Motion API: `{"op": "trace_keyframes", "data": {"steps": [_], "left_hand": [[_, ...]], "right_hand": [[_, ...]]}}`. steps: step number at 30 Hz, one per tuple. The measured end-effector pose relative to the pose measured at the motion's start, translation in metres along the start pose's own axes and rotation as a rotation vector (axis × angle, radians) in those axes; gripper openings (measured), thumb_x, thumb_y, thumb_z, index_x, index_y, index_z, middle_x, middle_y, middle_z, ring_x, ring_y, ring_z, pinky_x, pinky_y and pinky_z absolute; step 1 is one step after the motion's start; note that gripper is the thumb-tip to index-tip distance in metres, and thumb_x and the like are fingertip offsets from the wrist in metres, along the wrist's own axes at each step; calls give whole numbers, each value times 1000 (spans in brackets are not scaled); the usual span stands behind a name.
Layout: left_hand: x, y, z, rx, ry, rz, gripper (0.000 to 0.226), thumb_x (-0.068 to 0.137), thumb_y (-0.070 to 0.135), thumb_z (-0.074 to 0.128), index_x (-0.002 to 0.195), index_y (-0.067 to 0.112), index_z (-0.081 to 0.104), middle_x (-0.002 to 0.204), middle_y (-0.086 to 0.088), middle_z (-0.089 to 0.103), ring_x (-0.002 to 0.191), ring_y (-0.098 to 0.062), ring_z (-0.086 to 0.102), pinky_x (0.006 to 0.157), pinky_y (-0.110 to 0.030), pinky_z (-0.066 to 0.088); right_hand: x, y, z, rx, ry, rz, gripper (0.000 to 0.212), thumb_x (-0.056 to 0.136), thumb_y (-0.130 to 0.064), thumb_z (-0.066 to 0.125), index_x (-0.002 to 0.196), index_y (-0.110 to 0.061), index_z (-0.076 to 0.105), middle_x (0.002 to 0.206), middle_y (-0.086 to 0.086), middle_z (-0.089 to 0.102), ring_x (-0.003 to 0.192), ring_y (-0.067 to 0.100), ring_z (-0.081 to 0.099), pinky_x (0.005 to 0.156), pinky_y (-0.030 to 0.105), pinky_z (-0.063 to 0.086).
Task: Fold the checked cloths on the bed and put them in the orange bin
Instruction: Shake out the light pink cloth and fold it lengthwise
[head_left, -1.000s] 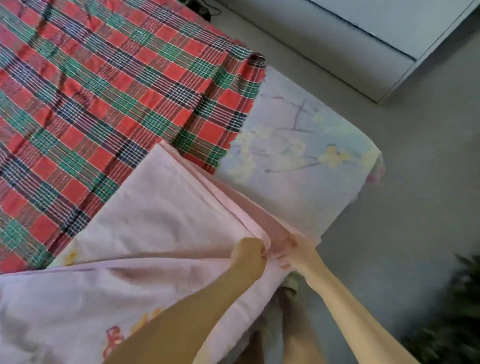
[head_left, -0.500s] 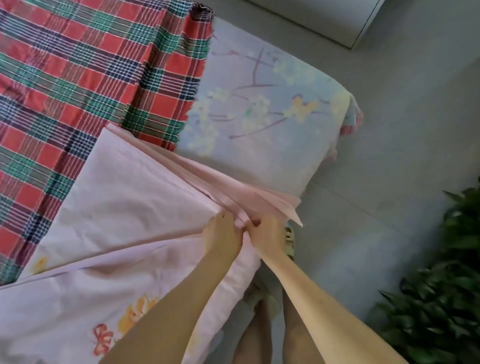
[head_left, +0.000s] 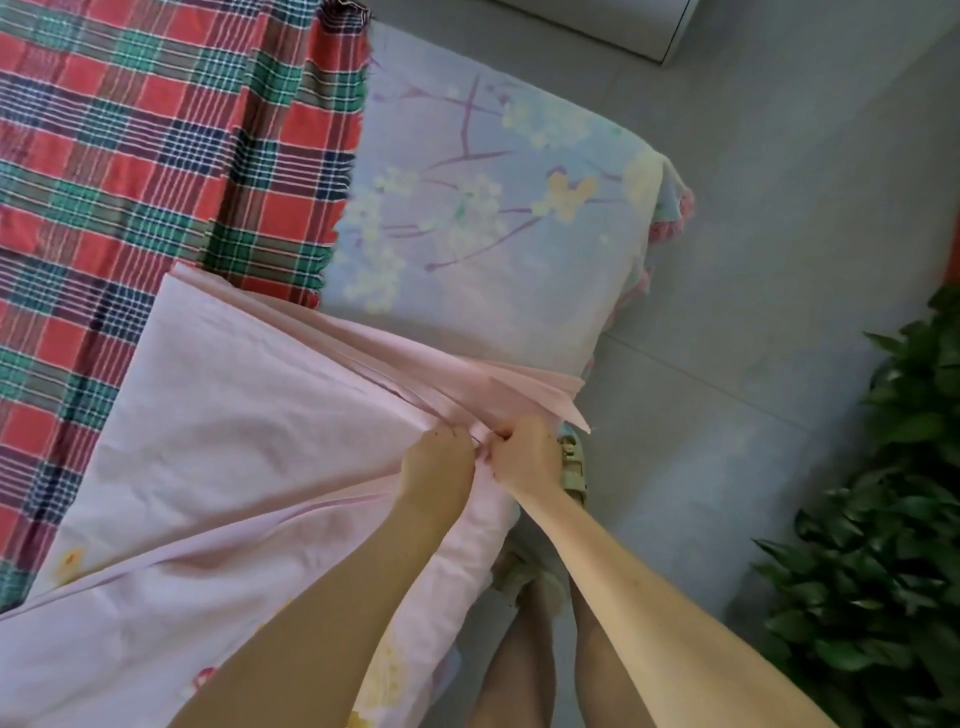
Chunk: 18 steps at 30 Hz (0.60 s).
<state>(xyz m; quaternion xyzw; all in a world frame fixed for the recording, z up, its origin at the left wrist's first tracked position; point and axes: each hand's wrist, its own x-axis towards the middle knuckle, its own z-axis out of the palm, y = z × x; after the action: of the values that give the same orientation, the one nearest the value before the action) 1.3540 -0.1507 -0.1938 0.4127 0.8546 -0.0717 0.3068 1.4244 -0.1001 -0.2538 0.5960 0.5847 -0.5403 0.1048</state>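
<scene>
The left hand (head_left: 439, 462) and right hand (head_left: 527, 452) sit knuckle to knuckle at the lower centre of the frame, each with its fingers curled tight round the gathered edges of a pale pink sheet (head_left: 234, 415); a second ago the two fists were slightly apart, and they have since closed together, so the layered edges now meet in one bunch, with a loose corner poking out past the right hand towards the floor; from the grip the pink layers fan away to the upper left and the rest of the sheet drapes down to the lower left. Beyond it, in the upper left of the frame, the red-and-green checked cloth (head_left: 130, 156) lies spread flat on the floral bed (head_left: 493, 208), unfolded and untouched; I judge the task proper has barely begun, since both hands are taken up with the pink sheet. A sandal (head_left: 571, 467) shows just beside the right hand and a green plant (head_left: 883, 519) fills the right edge; no orange bin is clearly in view.
</scene>
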Motion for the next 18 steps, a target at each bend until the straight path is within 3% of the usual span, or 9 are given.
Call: {"op": "trace_keyframes", "data": {"steps": [2, 3, 6, 8, 10, 12, 15, 18], "left_hand": [[-2, 0, 5, -69, 23, -27, 28, 101, 18, 39, 127, 14, 47, 121, -4, 53, 105, -18, 58, 83, -26, 50], [-1, -6, 14, -80, 88, 53, 29, 101, 19, 39, 129, 16, 46, 123, -3, 53, 107, -17, 57, 85, -26, 49], [-5, -7, -2, -288, 59, -62, 25, 100, 20, 41, 121, 19, 55, 116, 2, 58, 102, -14, 56, 86, -21, 45], [-10, -5, -17, -380, 148, -103, 25, 100, 21, 42, 82, 15, 59, 79, 4, 56, 72, -10, 51, 63, -11, 36], [-15, -3, -32, -348, 199, -86, 44, 97, 21, 45, 54, 20, 40, 54, 6, 42, 50, -8, 39, 47, -10, 29], [-21, -2, -42, -421, 212, -59, 45, 94, 19, 50, 50, 16, 39, 50, -1, 44, 47, -9, 37, 48, -10, 29], [-31, 5, -47, -463, 199, 2, 34, 91, 19, 55, 59, 7, 56, 58, -10, 57, 53, -17, 46, 51, -11, 32], [-38, 22, -44, -516, 214, 23, 35, 91, 20, 56, 56, 16, 53, 54, 1, 54, 51, -13, 47, 53, -8, 35]], "right_hand": [[1, 0, 4, -25, 32, -1, 20, 90, -30, 56, 74, -19, 63, 81, 6, 66, 79, 28, 65, 74, 43, 57], [3, 3, 5, -32, 41, -1, 22, 91, -30, 57, 71, -21, 61, 80, 6, 66, 77, 28, 64, 73, 43, 57], [1, 2, -3, 29, 3, -28, 25, 89, -27, 57, 65, -22, 58, 77, 9, 68, 74, 27, 64, 74, 38, 56], [-3, 1, -9, 70, -3, -40, 29, 85, -22, 57, 56, -20, 51, 67, 10, 61, 63, 25, 56, 67, 37, 51], [-8, -2, -15, 129, 27, -37, 30, 80, -17, 57, 52, -15, 47, 56, 11, 48, 54, 23, 43, 57, 35, 41], [-17, -6, -26, 184, 5, -30, 24, 79, -14, 56, 55, -8, 54, 56, 12, 43, 56, 19, 37, 59, 30, 33], [-29, -14, -56, 308, -15, -21, 22, 78, -4, 57, 62, 11, 59, 56, 14, 48, 56, 19, 41, 59, 29, 38], [-41, -20, -79, 322, -42, -28, 18, 77, -5, 62, 63, 6, 65, 55, 12, 53, 53, 19, 45, 56, 25, 41]]}}
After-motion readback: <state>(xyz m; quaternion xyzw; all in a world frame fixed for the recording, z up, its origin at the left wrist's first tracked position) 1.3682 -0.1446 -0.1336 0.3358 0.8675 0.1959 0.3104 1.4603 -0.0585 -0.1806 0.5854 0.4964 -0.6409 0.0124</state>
